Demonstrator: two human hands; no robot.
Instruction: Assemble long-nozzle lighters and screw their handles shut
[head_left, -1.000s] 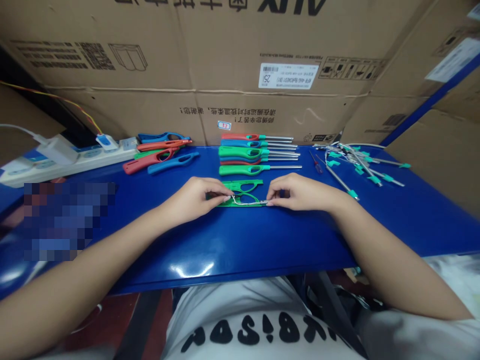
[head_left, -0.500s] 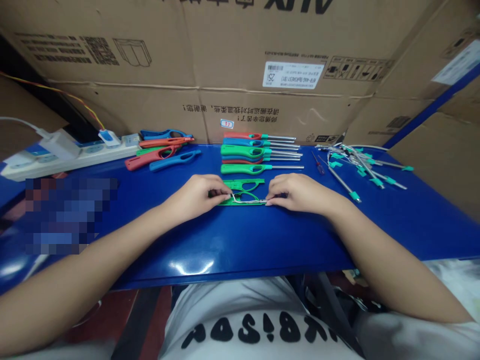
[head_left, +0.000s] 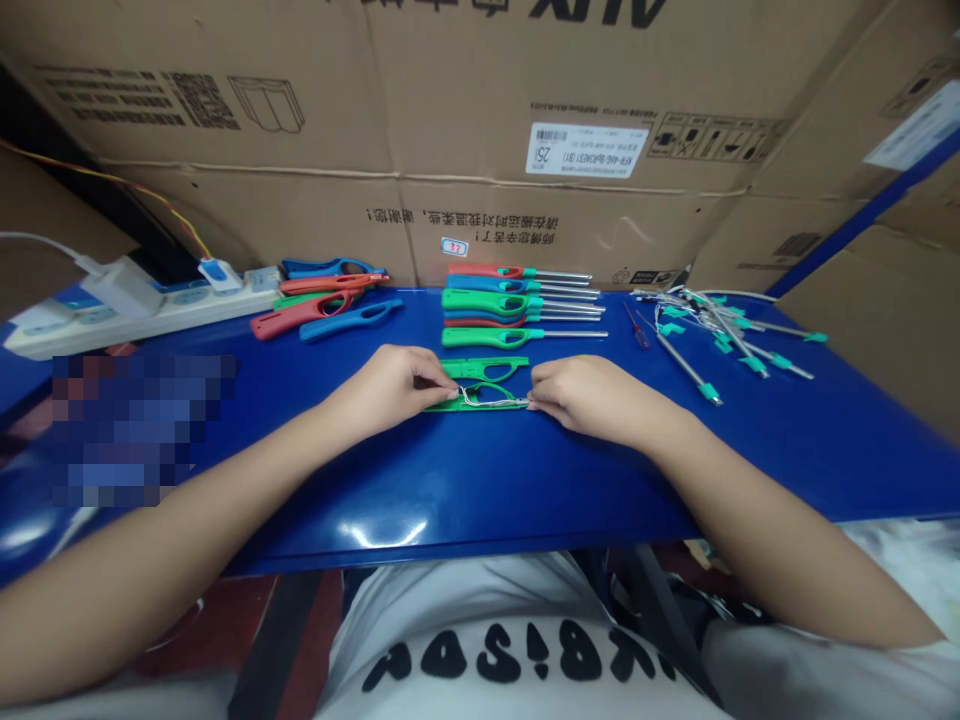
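A green lighter half-shell (head_left: 442, 407) lies on the table in front of me, with thin white wires (head_left: 491, 403) running along its inside. My left hand (head_left: 394, 388) pinches at the shell's left part, fingertips at a small black piece where the wires end. At the shell's right end, my right hand (head_left: 589, 398) is closed; its curled fingers hide what they hold. Just behind lies a second green half-shell (head_left: 487, 369) with a loop-shaped trigger opening, partly behind my left fingers.
Behind, a row of lighters with metal tubes (head_left: 525, 305) lies against the cardboard (head_left: 300, 200). Coloured handle shells (head_left: 330, 300) and a power strip (head_left: 150, 305) are at left. Wired metal tubes (head_left: 720, 330) with teal ends and a small screwdriver (head_left: 637, 328) lie at right on the blue table (head_left: 450, 490).
My left hand and the front half-shell have shifted slightly left. My right hand has moved a little left too, its fingers now curled more tightly.
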